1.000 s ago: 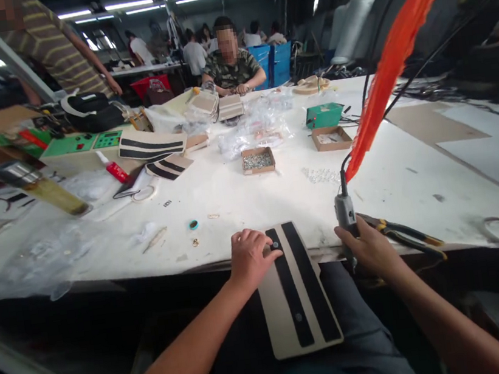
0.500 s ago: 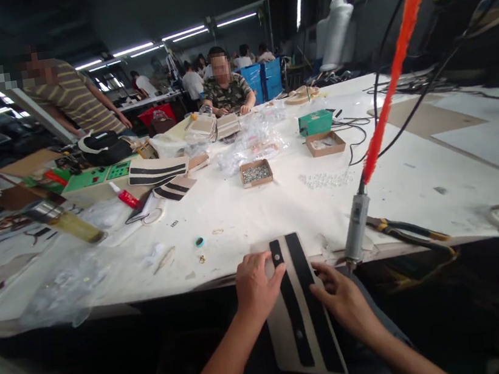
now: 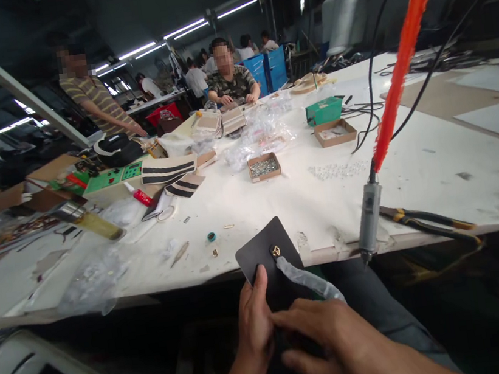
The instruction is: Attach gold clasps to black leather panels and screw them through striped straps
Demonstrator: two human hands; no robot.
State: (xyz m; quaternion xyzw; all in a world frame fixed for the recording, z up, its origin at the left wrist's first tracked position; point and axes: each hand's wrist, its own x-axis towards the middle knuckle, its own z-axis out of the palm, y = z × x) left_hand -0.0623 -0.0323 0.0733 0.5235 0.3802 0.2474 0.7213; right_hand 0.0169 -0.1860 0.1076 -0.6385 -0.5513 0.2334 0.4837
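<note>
A worker's left hand [image 3: 253, 324] grips a flat, dark rectangular panel with rounded corners [image 3: 262, 251], thumb pressed along the near face and the other fingers curled out of sight behind it. The panel tilts above the worker's lap, its upper part over the near edge of a long white-topped table [image 3: 415, 189].

The right hand [image 3: 342, 334] reaches across in front of the panel's lower part, close beside the left, with forefinger stretched out and thumb well apart from it, a dark gap between. Nothing can be seen pinched there; whether those fingertips touch the panel or the left hand cannot be told from this angle.

Fixed on the panel's face is a small gold-coloured metal fitting [image 3: 276, 250], from which a strap wrapped in clear plastic [image 3: 310, 278] trails down toward the right hand.

To the right, a grey cylindrical power tool [image 3: 370, 217] hangs tip down from a bright orange-red cord [image 3: 404, 68] at the table's edge, just beside pliers with black-and-yellow handles [image 3: 400, 216]. Farther back on the tabletop sits a shallow cardboard box of small metal pieces [image 3: 266, 176]. Across the table, a co-worker in a camouflage shirt [image 3: 235, 81] sits with both hands at a stack of pale panels [image 3: 234, 121].
</note>
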